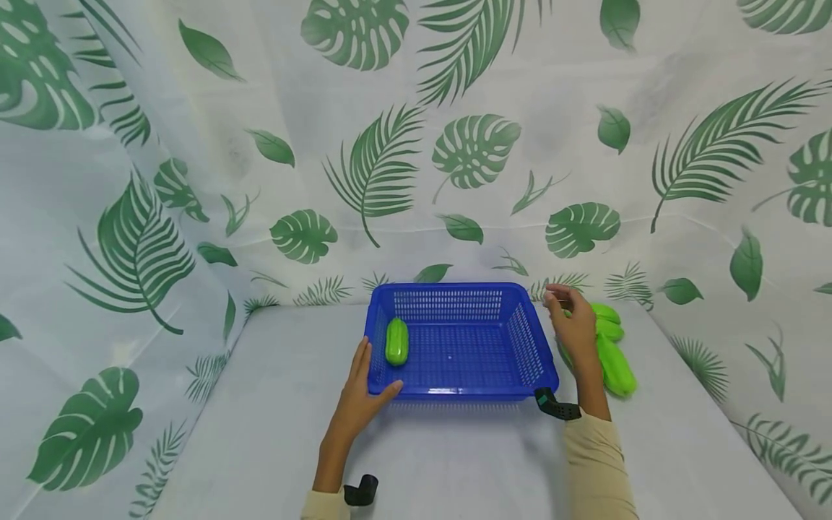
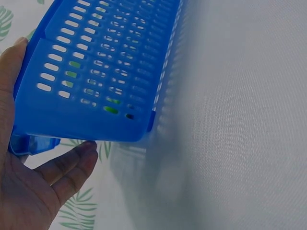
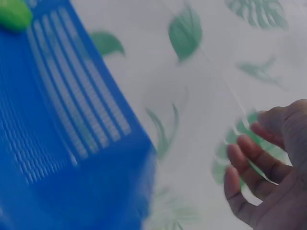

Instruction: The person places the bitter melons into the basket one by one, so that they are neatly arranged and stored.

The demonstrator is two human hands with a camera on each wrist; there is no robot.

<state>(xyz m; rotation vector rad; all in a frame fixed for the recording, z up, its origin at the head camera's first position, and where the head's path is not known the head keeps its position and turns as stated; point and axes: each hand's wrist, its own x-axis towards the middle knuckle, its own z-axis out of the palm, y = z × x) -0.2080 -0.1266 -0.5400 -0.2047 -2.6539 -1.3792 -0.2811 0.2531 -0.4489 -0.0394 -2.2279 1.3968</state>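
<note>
A blue plastic basket (image 1: 455,391) with perforated walls sits on the white-covered table. My left hand (image 1: 357,401) is at its front left corner, thumb on the front rim and fingers stretched along the left side; in the left wrist view the left hand (image 2: 43,182) touches the basket wall (image 2: 96,120). Inside, along the left wall, lies one glossy, ridged green vegetable (image 1: 397,342). My right hand (image 1: 575,325) hovers just past the basket's right rim, loosely bent fingers holding nothing. Several long green vegetables (image 1: 616,367) lie beneath and beside it, partly hidden by that hand.
A white cloth with green leaf prints (image 1: 477,152) hangs as a wall close behind the basket and along both sides. The white table surface (image 1: 455,462) stretches in front of the basket. Black camera mounts (image 1: 557,406) sit on both wrists.
</note>
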